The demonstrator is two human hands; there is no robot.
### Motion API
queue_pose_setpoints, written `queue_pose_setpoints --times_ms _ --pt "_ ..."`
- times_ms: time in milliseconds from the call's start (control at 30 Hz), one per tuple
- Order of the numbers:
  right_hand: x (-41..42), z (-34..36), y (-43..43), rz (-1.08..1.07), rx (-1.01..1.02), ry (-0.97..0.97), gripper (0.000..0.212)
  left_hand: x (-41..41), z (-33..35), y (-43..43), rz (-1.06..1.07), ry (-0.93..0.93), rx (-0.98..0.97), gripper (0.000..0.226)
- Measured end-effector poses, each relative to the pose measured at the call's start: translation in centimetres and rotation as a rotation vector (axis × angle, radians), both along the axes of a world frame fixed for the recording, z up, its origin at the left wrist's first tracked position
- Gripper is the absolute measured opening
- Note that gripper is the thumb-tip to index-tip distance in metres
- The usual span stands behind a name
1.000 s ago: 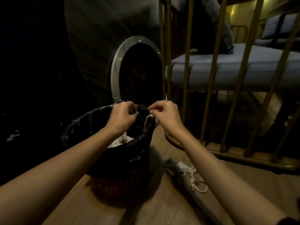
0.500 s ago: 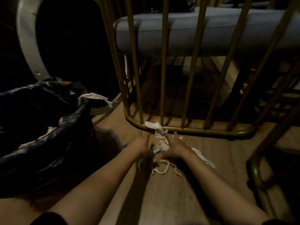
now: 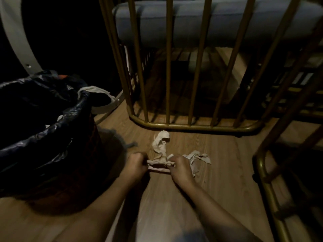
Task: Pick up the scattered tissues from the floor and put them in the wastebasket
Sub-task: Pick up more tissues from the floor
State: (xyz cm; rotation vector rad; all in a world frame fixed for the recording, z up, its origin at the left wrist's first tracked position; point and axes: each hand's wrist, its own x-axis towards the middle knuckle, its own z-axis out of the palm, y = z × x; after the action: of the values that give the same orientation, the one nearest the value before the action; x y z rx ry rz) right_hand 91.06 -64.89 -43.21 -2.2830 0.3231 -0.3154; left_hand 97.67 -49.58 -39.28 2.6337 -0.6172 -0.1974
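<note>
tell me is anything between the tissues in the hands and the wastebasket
Nothing visible does. The left hand and right hand both grip the tissues on the wooden floor, and the wastebasket stands just to their left, its black-lined mouth open. Only its rim has to be cleared.

Right of the basket (image 3: pixel 57 117) you have a bare strip of floor (image 3: pixel 223 180), wide enough for both forearms side by side. Beyond the basket and to its right, the rail (image 3: pixel 192 127) closes that strip off: its bottom bar lies low along the floor and its uprights leave only narrow gaps. Far right of the basket, a second frame (image 3: pixel 258 163) hems the strip in. The basket's mouth is open from above.
</note>
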Motion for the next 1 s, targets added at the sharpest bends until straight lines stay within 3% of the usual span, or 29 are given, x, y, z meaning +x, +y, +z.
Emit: queue_pose_setpoints --times_ms 133,300,533,700,867,1000 --pt "-0.3 4.1 -2.2 -0.075 0.123 0.042 0.014 0.2 3.0 -0.1 -0.041 -0.025 -0.076 0.022" --pt "-1.4 8.8 -6.0 -0.196 0.219 0.030 0.013 -0.1 3.6 0.2 0.089 0.000 -0.215 0.007" --pt "-2.6 14.0 -7.7 -0.259 0.130 -0.071 0.014 -0.8 2.5 -3.0 0.047 0.109 -0.191 0.045" --pt "-3.7 13.7 -8.1 -0.276 0.123 -0.068 0.017 -3.2 -0.5 -5.5 -0.053 0.159 -0.025 0.012" --pt "-4.7 10.7 -7.9 -0.290 0.059 0.053 0.009 -3.6 -1.8 -5.8 -0.027 0.158 -0.130 0.005" --pt "-5.0 10.2 -8.9 -0.386 0.121 0.021 0.012 -3.8 0.1 -6.7 -0.077 0.136 -0.312 0.003"
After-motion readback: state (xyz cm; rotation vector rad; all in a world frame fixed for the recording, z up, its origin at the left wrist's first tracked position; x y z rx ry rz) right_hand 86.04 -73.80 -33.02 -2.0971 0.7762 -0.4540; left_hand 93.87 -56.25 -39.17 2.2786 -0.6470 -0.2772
